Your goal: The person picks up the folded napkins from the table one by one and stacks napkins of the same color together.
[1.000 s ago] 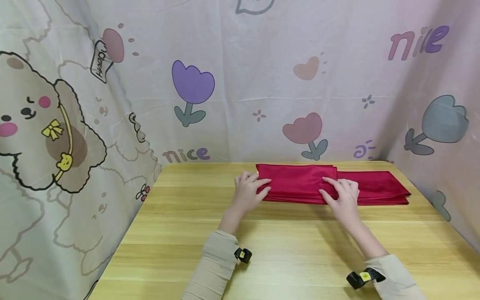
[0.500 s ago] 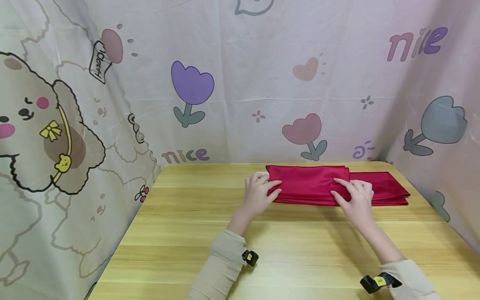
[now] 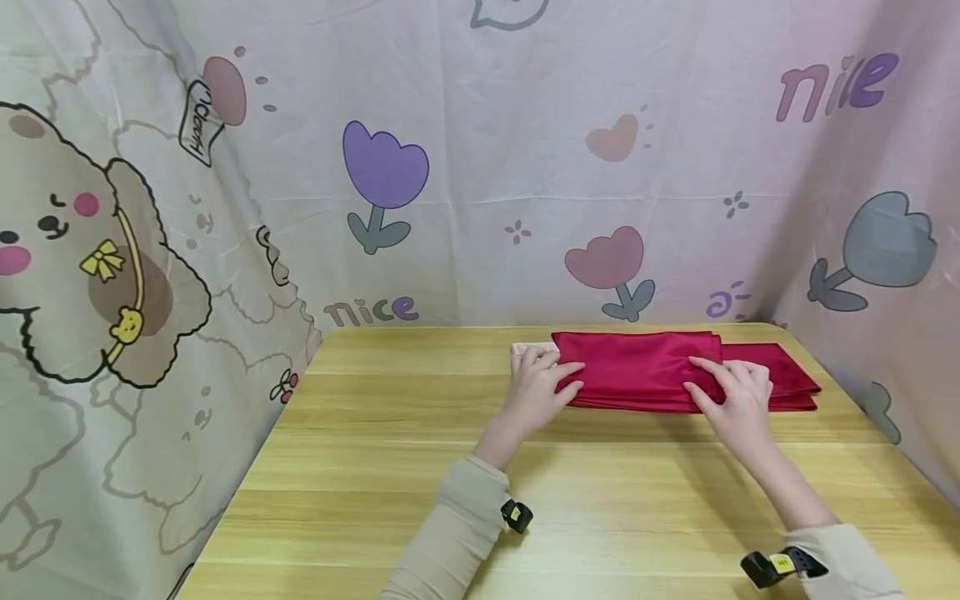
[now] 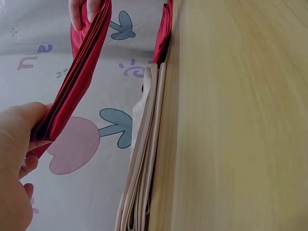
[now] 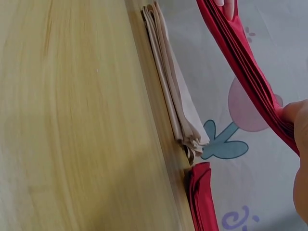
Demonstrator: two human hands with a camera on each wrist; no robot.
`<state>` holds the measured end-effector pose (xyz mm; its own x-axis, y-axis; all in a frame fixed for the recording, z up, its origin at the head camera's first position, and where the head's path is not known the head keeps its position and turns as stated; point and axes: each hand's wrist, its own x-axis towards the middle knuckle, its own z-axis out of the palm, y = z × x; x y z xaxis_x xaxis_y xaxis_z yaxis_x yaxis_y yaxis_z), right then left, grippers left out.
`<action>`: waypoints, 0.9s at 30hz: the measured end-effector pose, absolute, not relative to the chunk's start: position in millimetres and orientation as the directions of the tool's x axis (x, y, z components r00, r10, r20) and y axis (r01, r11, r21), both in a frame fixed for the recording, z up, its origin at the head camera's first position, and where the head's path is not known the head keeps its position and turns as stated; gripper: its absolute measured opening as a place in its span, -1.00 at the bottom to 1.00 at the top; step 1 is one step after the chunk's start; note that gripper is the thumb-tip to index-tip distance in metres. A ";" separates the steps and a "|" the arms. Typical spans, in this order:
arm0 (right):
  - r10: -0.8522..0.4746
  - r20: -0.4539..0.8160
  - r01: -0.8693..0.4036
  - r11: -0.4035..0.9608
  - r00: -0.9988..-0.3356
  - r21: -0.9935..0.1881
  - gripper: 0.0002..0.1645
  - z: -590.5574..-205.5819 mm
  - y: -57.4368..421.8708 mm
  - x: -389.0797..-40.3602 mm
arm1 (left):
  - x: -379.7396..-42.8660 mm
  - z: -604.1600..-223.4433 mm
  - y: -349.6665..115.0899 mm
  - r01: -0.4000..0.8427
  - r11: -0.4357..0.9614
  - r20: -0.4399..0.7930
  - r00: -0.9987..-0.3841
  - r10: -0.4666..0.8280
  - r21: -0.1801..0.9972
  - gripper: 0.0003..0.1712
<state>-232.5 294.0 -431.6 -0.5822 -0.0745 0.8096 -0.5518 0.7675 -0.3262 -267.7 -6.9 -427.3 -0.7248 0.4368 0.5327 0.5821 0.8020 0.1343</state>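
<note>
A folded red satin cloth point(image 3: 637, 367) is held raised above the table by both hands. My left hand point(image 3: 534, 390) pinches its left end, and my right hand point(image 3: 738, 404) pinches it near the right end. From the left wrist view, several stacked layers show along the edge of this red cloth point(image 4: 79, 77). Underneath, a folded beige cloth point(image 5: 166, 72) lies on the table; the head view shows only a corner of it, by my left fingers. Another folded red cloth point(image 3: 776, 371) lies to the right, partly covered by the held one in the head view.
The light wooden table point(image 3: 360, 467) ends at a patterned curtain point(image 3: 487, 167) along the back. More of this hanging cloth stands at the left and right sides. A black strap-mounted camera point(image 3: 516, 516) sits on my left wrist, with another camera point(image 3: 772, 568) on my right.
Both hands have moved right with the held red cloth. It now covers more of the other red cloth in the head view, and a corner of the beige cloth has come into sight.
</note>
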 end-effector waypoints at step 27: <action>-0.120 0.797 -0.551 0.781 -0.593 -0.293 -0.44 -436.5 342.4 -237.7 | -271.7 -430.1 37.2 0.597 0.784 0.485 -0.743 0.460 0.170 -0.59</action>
<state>-237.7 342.4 -436.5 -0.5926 -0.1198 0.7965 -0.5514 0.7812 -0.2928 -271.7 37.2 -430.1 -0.7432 0.4604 0.4854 0.5970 0.7839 0.1705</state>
